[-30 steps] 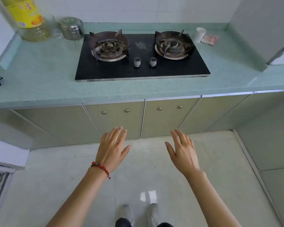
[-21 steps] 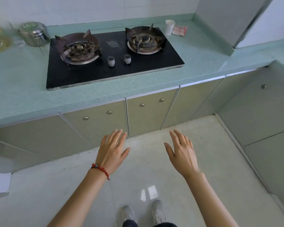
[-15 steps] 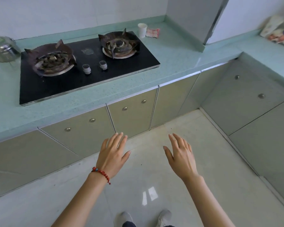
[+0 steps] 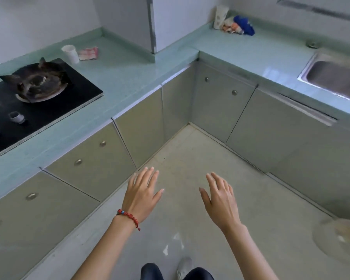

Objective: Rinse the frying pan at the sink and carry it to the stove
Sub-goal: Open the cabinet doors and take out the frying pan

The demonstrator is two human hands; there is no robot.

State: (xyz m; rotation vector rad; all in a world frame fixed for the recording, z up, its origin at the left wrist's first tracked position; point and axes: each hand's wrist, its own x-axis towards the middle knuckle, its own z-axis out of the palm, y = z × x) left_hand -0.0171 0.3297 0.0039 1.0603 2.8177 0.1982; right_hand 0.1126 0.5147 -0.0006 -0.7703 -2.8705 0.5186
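Now the view has swung right: the stove (image 4: 38,98) sits far left and the sink (image 4: 335,77) has come into sight at right. Left hand (image 4: 141,197) and right hand (image 4: 220,201) hover spread, empty (no frying pan visible, so its direction can't be told).

No legible writing from my feed.
I can't make out any lettering on the packets (image 4: 237,25) far beyond my right hand (image 4: 220,201).
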